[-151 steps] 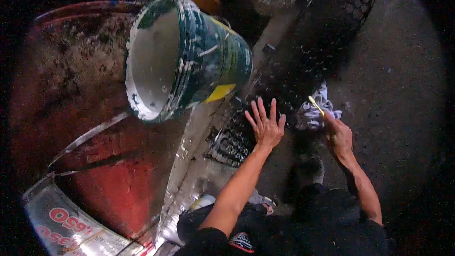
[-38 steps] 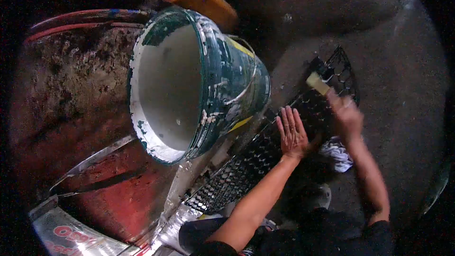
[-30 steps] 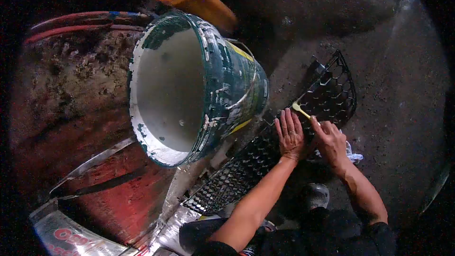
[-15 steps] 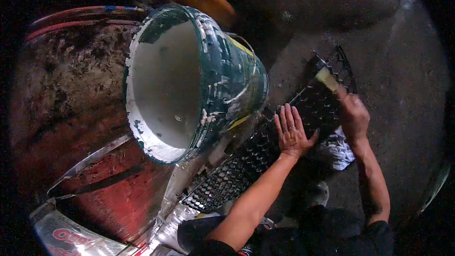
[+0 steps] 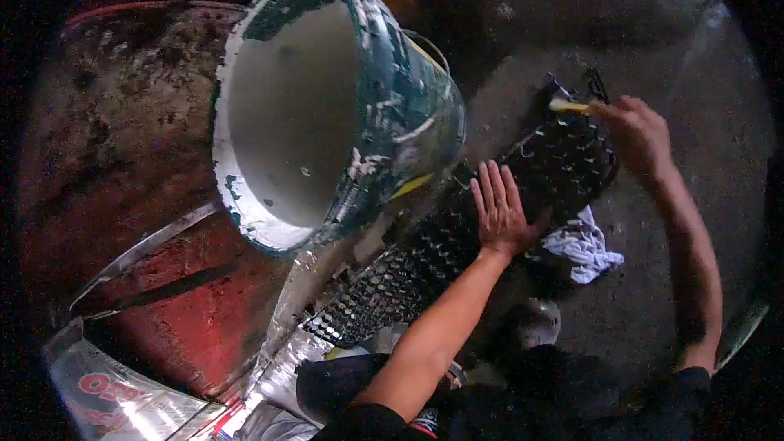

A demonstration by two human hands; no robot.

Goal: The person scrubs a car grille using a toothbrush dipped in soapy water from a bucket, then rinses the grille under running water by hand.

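A long black mesh panel (image 5: pixel 425 257) with honeycomb-like openings runs diagonally across the view. Flat on its middle lies my left hand (image 5: pixel 502 216), fingers stretched out. My right hand (image 5: pixel 641 135) grips a paintbrush (image 5: pixel 576 106) with a light handle and pale bristles. The bristles are over the far upper end of the panel; whether they touch it I cannot tell. A crumpled white cloth (image 5: pixel 584 249) lies beside the panel, below my hands.
A large green bucket (image 5: pixel 408 114), smeared with white and holding cloudy pale liquid, stands left of the panel. Further left is a stained reddish drum (image 5: pixel 122 131). Shiny printed sheeting (image 5: pixel 122 392) lies at the lower left. Dark floor (image 5: pixel 694 114) extends to the right.
My right hand has swung up and to the right, turning the brush nearly level. My left hand stays spread on the panel. The camera view has shifted slightly.
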